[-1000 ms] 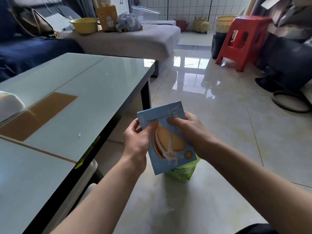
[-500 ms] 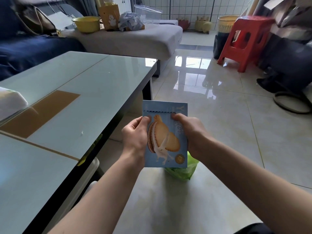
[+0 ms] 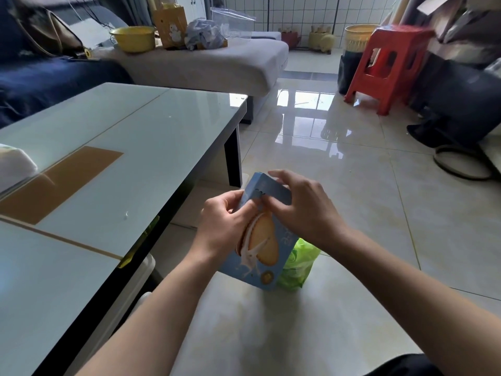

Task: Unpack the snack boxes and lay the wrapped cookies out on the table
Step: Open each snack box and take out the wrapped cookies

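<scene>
Head view: 2 bare hands hold a blue snack box (image 3: 267, 251) upright above the tiled floor, just right of a glass-topped table (image 3: 113, 164). The left hand (image 3: 225, 223) grips the box's left edge, fingers curled round it. The right hand (image 3: 303, 210) pinches the top flap, and a green bag (image 3: 299, 263) lies on the floor behind the box.

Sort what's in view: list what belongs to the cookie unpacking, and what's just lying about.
Part of the job: blue cookie box, left hand, right hand, glass table.

Lying about: green bag, red stool, yellow bowl, sofa.
</scene>
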Demonstrator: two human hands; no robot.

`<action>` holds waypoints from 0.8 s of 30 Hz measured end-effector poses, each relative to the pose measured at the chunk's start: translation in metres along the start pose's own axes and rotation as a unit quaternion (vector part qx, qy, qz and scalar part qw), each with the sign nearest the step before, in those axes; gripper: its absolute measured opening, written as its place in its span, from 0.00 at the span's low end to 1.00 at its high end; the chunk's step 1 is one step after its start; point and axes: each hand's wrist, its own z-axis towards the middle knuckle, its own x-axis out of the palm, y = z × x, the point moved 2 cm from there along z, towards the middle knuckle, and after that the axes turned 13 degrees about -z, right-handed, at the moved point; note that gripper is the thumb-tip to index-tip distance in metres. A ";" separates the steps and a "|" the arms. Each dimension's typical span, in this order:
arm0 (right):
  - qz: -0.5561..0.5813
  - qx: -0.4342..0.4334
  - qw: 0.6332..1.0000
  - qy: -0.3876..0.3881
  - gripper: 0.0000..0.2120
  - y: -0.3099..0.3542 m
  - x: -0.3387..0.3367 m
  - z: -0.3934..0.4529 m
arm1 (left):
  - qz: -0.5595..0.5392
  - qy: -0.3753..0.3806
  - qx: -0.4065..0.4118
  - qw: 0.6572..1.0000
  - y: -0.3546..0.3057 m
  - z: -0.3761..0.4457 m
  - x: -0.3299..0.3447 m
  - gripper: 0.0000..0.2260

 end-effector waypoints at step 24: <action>0.057 0.028 0.994 0.093 0.32 0.006 0.027 -0.004 | -0.134 -0.005 -0.158 0.978 -0.007 -0.010 0.002 0.10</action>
